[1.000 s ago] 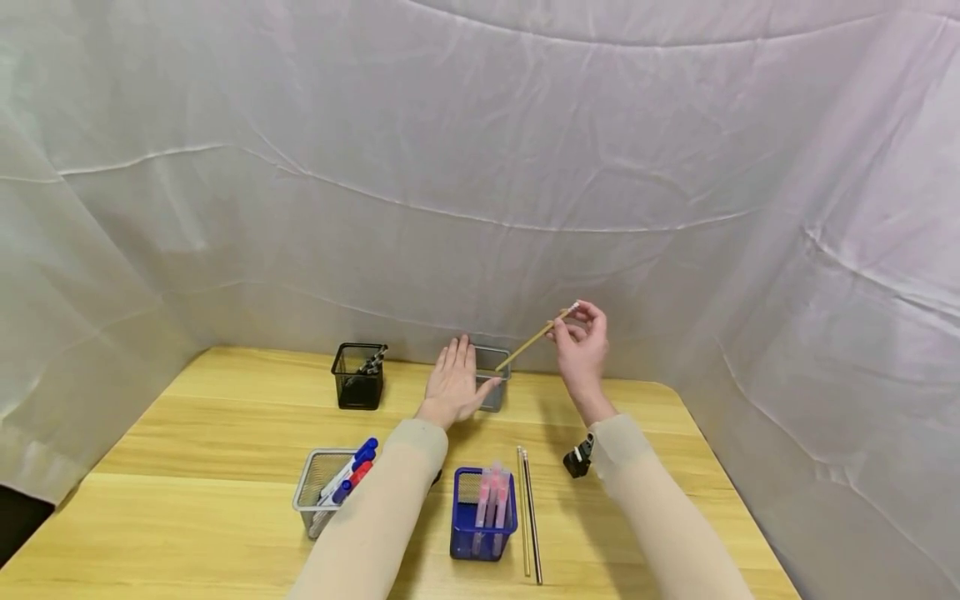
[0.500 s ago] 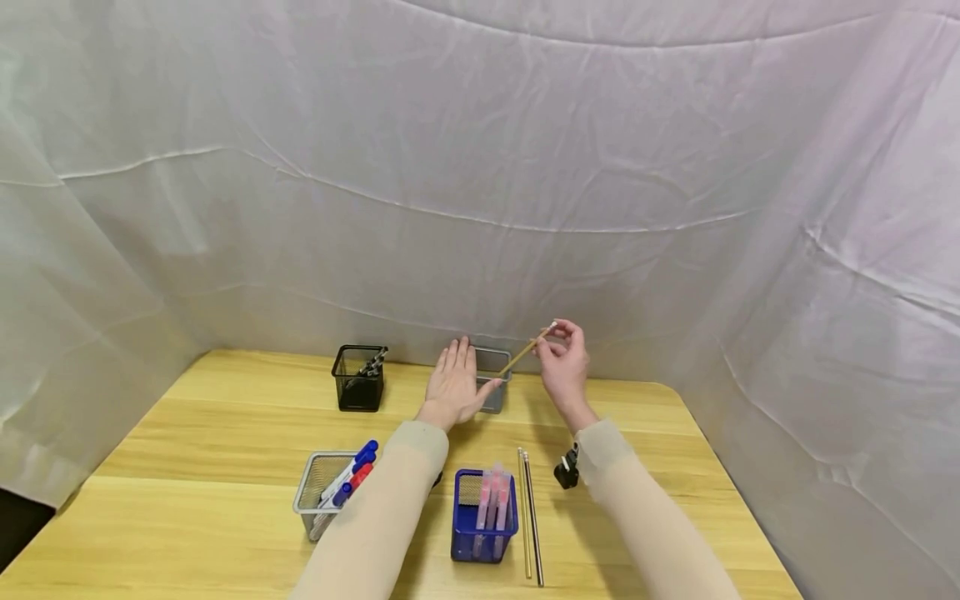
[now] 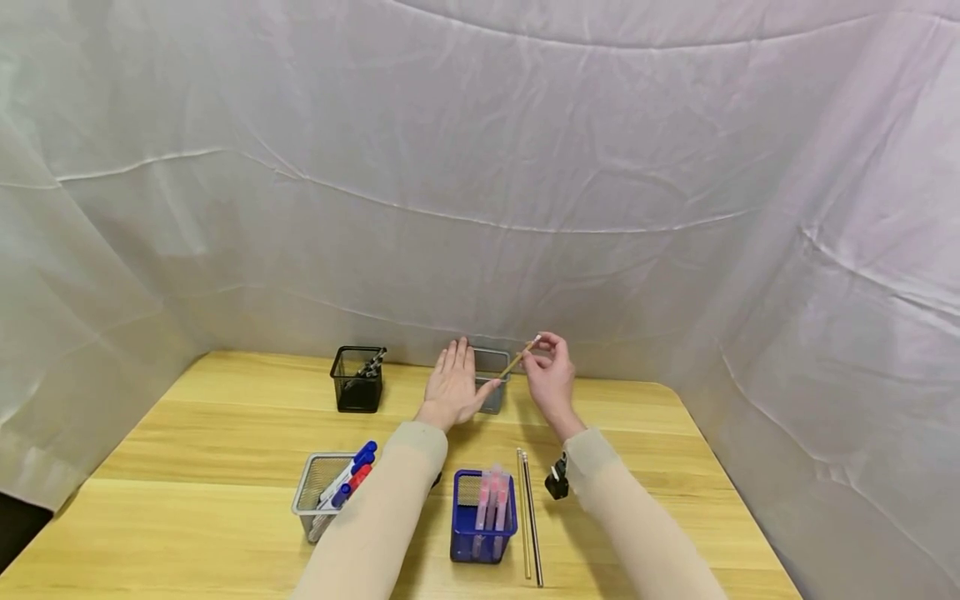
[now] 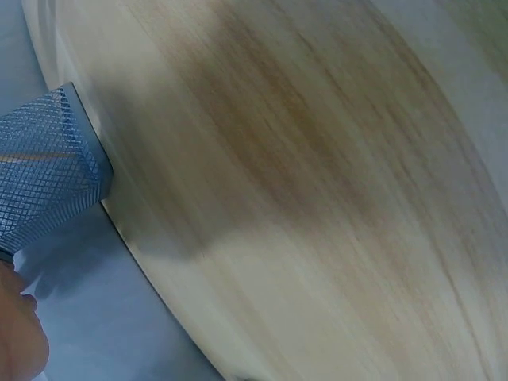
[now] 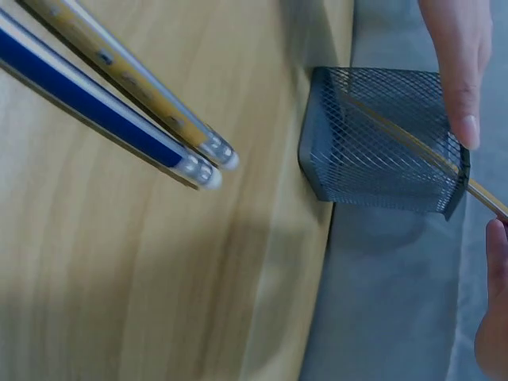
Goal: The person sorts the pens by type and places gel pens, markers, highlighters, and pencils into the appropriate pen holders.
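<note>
My right hand (image 3: 551,377) pinches a yellow pencil (image 3: 516,364) near its white eraser end. The pencil slants down to the left into a grey mesh pen holder (image 3: 492,398) at the table's back edge. Through the mesh in the right wrist view, the lower part of the pencil (image 5: 397,132) shows inside the holder. My left hand (image 3: 452,385) lies with straight fingers along the holder's left side, its thumb across the near rim. In the left wrist view only part of the mesh holder (image 4: 55,159) and a bit of hand show.
Two pencils, one yellow (image 3: 524,525) and one dark (image 3: 532,525), lie beside a blue holder (image 3: 463,542) with pink-and-clear sticks. A silver mesh holder (image 3: 303,496) with markers stands front left. A black holder (image 3: 358,396) with pens is at the back left.
My right hand has moved left and down, bringing the pencil deeper into the grey holder. The left hand has stayed in place.
</note>
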The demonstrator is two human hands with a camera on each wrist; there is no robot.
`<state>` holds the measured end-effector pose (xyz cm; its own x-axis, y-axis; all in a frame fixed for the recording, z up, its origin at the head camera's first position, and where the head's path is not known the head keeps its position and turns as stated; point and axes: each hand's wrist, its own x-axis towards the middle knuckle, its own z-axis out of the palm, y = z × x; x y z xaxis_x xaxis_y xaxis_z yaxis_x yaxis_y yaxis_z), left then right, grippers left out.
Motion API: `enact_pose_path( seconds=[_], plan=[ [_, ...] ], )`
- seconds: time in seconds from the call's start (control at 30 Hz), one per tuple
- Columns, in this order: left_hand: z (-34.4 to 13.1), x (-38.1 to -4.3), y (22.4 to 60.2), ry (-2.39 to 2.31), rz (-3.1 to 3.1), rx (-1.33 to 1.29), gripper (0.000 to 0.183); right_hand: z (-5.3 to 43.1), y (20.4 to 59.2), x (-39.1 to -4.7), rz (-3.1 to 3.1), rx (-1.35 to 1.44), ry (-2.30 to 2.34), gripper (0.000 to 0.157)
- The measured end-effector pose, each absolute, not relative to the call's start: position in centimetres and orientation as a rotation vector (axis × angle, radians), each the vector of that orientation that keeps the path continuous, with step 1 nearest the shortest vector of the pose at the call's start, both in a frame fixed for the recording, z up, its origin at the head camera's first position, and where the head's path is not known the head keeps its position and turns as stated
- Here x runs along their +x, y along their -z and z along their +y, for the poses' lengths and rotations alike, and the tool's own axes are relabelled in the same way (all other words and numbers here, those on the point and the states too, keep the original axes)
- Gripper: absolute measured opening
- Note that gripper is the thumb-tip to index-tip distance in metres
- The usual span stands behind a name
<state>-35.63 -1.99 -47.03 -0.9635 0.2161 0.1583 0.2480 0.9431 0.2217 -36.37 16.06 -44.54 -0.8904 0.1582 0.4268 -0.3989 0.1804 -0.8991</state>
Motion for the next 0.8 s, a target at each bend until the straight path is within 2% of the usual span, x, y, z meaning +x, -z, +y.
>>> enact_pose_path(
  seconds=[0.43,0.8],
  plan=[
    [-1.97,-35.69,46.72,0.371,-2.984,-0.365,0.092,15.56,45.56,-35.60,-2.081,0.258,-1.729,0.044],
    [-2.08,-35.94,46.80,0.362,-2.978,-0.360,0.092,16.17,45.05,-35.34,-2.059,0.350,-1.754,0.052]
  ],
)
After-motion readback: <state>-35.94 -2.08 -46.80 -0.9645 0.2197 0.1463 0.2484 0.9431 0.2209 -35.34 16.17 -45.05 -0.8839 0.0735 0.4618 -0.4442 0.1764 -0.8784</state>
